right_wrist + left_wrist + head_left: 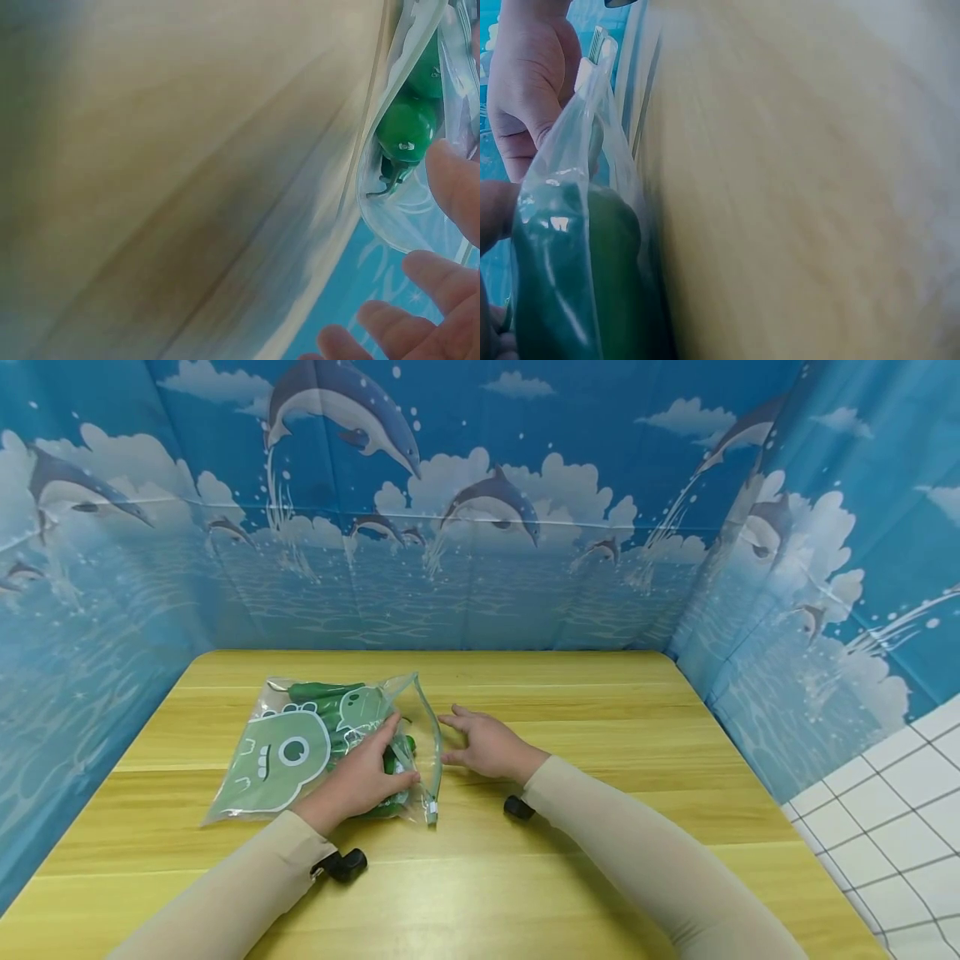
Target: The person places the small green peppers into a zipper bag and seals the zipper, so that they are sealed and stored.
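Note:
A clear slider zip bag (266, 758) with a green cartoon dinosaur print lies flat on the table's left half. Long green peppers (322, 690) fill it; in the right wrist view one rounded pepper (407, 127) shows its curled stem close to the parted mouth of the bag. My left hand (362, 779) rests on the bag near its mouth, thumb and fingers spread apart. Just right of the zip edge (435, 727), my right hand (483, 745) has its fingers spread towards it and grips nothing. The slider (431, 810) sits at the zip's near end.
The wooden table (600, 710) has a blue dolphin-print curtain (465, 585) behind it and along its sides. White tiles (900, 810) show at the right. Black wrist cameras (345, 865) sit under both sleeves.

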The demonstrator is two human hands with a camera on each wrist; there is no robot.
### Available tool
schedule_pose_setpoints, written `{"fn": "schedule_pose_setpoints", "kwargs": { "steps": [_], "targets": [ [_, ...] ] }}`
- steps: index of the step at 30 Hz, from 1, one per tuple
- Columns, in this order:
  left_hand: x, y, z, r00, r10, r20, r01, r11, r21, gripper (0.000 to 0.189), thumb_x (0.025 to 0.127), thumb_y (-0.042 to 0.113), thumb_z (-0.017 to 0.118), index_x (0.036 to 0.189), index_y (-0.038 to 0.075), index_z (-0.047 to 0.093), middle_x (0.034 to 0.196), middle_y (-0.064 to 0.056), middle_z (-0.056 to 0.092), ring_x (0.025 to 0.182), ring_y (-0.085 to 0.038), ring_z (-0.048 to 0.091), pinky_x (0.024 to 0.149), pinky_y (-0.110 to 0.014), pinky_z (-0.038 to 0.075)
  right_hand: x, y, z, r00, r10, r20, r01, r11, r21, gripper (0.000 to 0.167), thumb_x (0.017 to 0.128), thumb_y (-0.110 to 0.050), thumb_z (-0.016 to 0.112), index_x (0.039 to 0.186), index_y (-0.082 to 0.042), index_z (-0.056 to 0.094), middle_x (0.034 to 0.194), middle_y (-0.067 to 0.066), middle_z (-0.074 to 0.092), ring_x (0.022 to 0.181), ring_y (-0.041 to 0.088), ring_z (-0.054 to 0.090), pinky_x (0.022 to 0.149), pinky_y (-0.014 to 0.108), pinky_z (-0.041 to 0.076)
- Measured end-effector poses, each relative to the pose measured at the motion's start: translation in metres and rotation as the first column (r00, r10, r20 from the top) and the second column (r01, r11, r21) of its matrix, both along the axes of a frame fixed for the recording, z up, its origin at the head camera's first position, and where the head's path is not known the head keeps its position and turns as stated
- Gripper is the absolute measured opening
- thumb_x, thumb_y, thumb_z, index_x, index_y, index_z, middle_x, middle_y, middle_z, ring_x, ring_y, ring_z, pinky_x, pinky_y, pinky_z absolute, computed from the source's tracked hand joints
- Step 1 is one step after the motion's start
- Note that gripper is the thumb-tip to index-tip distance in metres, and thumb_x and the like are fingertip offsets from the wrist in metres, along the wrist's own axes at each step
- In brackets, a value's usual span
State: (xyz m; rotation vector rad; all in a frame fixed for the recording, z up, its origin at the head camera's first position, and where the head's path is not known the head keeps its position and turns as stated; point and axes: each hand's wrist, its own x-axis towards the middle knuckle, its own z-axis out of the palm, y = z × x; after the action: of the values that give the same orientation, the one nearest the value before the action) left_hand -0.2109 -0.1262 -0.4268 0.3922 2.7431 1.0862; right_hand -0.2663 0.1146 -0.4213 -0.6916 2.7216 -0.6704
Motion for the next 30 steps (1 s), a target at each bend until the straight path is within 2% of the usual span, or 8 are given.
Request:
{"fn": "schedule_pose_setpoints", "kwargs": {
  "steps": [9,18,30],
  "targets": [
    [0.0015,0.0015,-0.0009,0.999,-0.007,-0.038,0.006,1.0,-0.016,0.104,0.094,0.038,0.079,0.171,0.012,0.013,0.177,-0.014,0.017,0.16,-0.042,0.024,0.124,-0.064,0.032,0.0022,0.0002,-0.0001,1.0,-0.007,0.008,0.007,1.0,0.003,0.078,0.098,-0.042,0.075,0.165,-0.024,0.039,0.176,0.011,0.021,0.159,0.039,0.03,0.127,0.055,0.033],
    [0.0027,0.0026,0.002,0.999,-0.011,-0.048,0.01,1.0,-0.019,0.104,0.094,0.037,0.079,0.171,0.011,0.013,0.177,-0.012,0.018,0.161,-0.043,0.021,0.125,-0.065,0.028,0.0038,0.0005,-0.0003,1.0,0.005,0.008,-0.005,1.0,-0.007,0.08,0.097,-0.041,0.076,0.165,-0.023,0.039,0.175,0.013,0.021,0.158,0.039,0.031,0.126,0.055,0.034],
    [0.0049,0.0032,0.0028,0.998,-0.007,-0.06,0.004,0.999,-0.044,0.106,0.095,0.038,0.078,0.172,0.016,0.009,0.178,-0.01,0.016,0.159,-0.052,0.014,0.125,-0.068,0.025,0.0039,0.0014,-0.0029,1.0,0.021,-0.003,-0.021,1.0,-0.005,0.082,0.096,-0.042,0.078,0.165,-0.022,0.038,0.175,0.013,0.021,0.158,0.038,0.032,0.127,0.054,0.033]
  ]
}}
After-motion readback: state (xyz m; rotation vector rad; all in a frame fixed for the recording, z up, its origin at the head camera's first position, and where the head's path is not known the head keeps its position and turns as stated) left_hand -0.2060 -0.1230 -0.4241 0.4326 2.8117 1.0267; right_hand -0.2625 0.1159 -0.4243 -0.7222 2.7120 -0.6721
